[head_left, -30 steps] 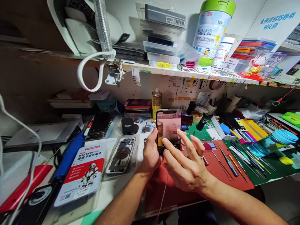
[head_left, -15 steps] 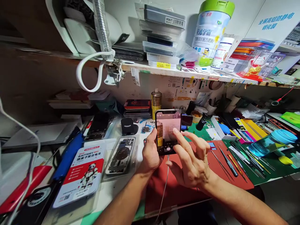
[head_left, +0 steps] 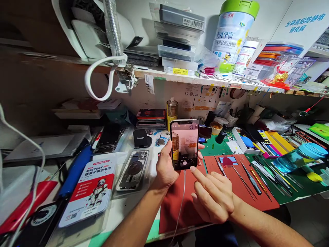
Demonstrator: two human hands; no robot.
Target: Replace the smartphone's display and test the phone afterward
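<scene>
A smartphone (head_left: 184, 145) stands upright in my left hand (head_left: 166, 168), whose thumb lies along its left edge and whose fingertips show past the right edge. Its screen displays a camera view of the spray can and wall behind. A white charging cable (head_left: 183, 200) runs from the phone's bottom edge down over the red mat (head_left: 177, 212). My right hand (head_left: 213, 195) holds nothing. Its index finger points at the phone's lower right corner, while the other fingers are loosely bent; whether the fingertip touches the phone I cannot tell.
Behind the phone stands a spray can (head_left: 172, 111). To the left lie an opened phone housing (head_left: 133, 169) and a battery package (head_left: 88, 190). Tweezers and screwdrivers (head_left: 250, 178) lie on the right, near a blue water bottle (head_left: 299, 156). A loaded shelf (head_left: 154, 73) hangs above.
My right hand has drawn back from the middle of the screen toward its lower right corner. Its spread fingers have curled, leaving the index finger extended. My left hand still holds the phone.
</scene>
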